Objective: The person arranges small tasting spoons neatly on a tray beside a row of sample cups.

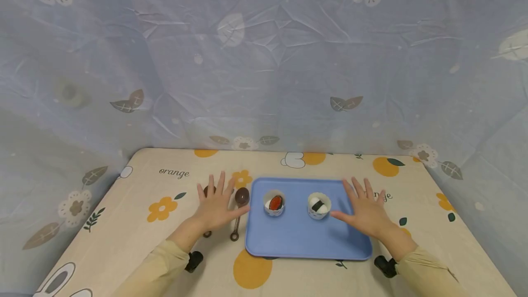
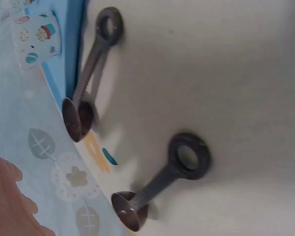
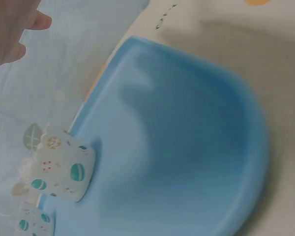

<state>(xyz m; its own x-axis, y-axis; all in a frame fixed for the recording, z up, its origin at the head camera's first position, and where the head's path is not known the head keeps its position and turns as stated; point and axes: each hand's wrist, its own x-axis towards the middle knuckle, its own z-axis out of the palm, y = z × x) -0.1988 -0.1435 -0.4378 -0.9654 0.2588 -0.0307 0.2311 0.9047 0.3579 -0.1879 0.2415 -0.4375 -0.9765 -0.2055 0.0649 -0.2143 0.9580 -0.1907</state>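
My left hand [image 1: 216, 210] is held open with fingers spread above two dark brown scoop-like spoons. One spoon [image 1: 242, 196] lies beside the tray's left edge; the other spoon [image 2: 157, 182], farther left, is partly covered by the hand in the head view. Over the right end of the blue tray [image 1: 301, 242], my right hand [image 1: 367, 212] is also spread and holds nothing. On the tray stand two patterned paper cups. The left cup [image 1: 274, 210] contains a red-topped sushi piece [image 1: 276, 202]. In the right cup [image 3: 64, 164] sits a white piece with a black band [image 1: 317, 205].
A cream tablecloth [image 1: 198, 278] printed with oranges, flowers and leaves covers the table. Behind and at both sides hangs a grey-blue patterned curtain [image 1: 264, 81]. Dark camera mounts [image 1: 194, 261] are worn at both wrists.
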